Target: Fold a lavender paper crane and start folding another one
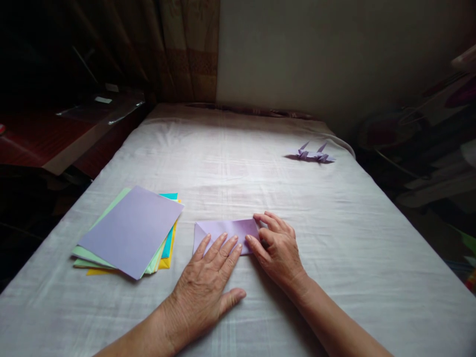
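Observation:
A folded sheet of light purple paper (226,228) lies in front of me on the cloth, its long side running left to right. A diagonal crease shows near its left end. My left hand (208,272) rests flat on its near edge, fingers stretched out and thumb apart. At the paper's right end is my right hand (278,248), its fingers curled round that edge with the thumb on the near corner. Part of the paper's near edge is hidden under my left fingers.
A stack of coloured paper (132,230), purple on top, lies to the left. Folded purple paper figures with pointed tips (312,154) stand at the far right. A white cloth (223,168) covers the surface. A dark red table (33,139) adjoins at left.

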Motion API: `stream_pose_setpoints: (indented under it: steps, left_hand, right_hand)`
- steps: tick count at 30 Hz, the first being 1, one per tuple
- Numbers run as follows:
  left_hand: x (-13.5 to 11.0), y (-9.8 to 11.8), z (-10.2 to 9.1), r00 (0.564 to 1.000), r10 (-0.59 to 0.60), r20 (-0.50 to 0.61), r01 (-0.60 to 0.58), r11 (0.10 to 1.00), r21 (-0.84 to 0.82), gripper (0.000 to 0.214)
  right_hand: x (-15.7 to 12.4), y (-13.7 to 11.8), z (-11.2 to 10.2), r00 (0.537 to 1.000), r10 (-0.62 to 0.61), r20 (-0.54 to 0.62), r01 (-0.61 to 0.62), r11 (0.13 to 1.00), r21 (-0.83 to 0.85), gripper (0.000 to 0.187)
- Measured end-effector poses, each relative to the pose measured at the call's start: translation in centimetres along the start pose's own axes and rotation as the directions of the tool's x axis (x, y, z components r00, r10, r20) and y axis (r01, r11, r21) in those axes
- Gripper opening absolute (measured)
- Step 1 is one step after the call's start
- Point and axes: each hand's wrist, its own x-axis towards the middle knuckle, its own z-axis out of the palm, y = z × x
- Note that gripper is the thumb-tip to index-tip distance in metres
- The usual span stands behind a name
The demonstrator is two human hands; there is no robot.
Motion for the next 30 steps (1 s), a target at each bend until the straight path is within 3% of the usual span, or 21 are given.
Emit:
stream_pose_setpoints:
  steps: [30]
  left_hand:
    - [0.08, 0.01, -0.1, 0.998, -0.052, 0.023, 0.053, 0.997, -0.059, 0.067]
  right_hand:
    - [0.08, 0.12, 0.11, 1.0, -0.011, -0.011, 0.011, 1.0, -0.002, 0.031]
